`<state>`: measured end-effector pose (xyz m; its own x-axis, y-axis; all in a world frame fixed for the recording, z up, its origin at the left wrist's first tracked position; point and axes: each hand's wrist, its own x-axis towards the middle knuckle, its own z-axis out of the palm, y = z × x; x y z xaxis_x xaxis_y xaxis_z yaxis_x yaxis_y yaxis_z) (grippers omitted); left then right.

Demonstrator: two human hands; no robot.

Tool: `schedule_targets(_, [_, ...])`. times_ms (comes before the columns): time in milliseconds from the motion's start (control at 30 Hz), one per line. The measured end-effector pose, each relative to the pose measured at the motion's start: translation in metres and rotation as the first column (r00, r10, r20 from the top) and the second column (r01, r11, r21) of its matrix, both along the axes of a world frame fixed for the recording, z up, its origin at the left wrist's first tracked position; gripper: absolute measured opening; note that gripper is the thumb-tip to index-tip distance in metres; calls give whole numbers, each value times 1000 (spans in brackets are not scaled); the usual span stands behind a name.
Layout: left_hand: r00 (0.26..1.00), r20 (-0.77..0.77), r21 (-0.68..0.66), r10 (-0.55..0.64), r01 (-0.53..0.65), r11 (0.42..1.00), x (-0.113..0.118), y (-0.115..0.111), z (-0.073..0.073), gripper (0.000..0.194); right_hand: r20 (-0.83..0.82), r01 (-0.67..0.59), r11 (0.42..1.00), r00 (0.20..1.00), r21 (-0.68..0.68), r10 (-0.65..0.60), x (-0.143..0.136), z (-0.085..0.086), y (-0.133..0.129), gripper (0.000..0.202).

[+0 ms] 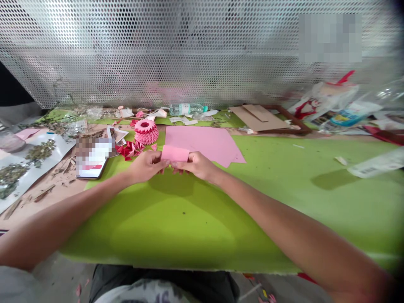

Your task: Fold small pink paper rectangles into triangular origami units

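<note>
A small pink piece of paper (175, 153) is held up above the green table, gripped at both ends. My left hand (145, 166) pinches its left end, and my right hand (199, 166) pinches the right; the thumbs almost meet at its lower edge. Behind it lie larger pink paper sheets (202, 141) flat on the table. Left of those sheets stands a round pink folded-paper piece (146, 132) built of pointed layers. Red and pink folded paper pieces (128, 150) are heaped just in front of it, close to my left hand.
A phone (94, 159) with a lit screen lies at the left, near dried plant bits (41, 152) on white plastic. A water bottle (186, 110), brown cardboard (260, 118) and plastic packages (328, 105) line the back by a perforated metal panel (202, 50). Another bottle (375, 162) is at the right.
</note>
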<state>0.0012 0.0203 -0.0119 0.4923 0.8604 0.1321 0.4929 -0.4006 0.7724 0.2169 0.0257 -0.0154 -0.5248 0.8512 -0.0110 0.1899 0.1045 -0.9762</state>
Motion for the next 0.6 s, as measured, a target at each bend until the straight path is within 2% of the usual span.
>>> schedule_targets(100, [1000, 0, 2, -10, 10, 1000, 0, 0, 0, 37, 16, 9, 999, 1000, 33, -9, 0, -2, 0, 31])
schedule_targets(267, [998, 17, -81, -52, 54, 995, 2, -2, 2, 33, 60, -32, 997, 998, 70, 27, 2, -4, -1, 29])
schedule_targets(400, [999, -2, -47, -53, 53, 997, 3, -4, 3, 28, 79, -38, 996, 996, 82, 31, 2, -4, -1, 31])
schedule_targets(600, [995, -94, 12, 29, -28, 1000, 3, -6, 8, 25, 89, -11, 995, 996, 95, 3, 2, -3, 1, 34])
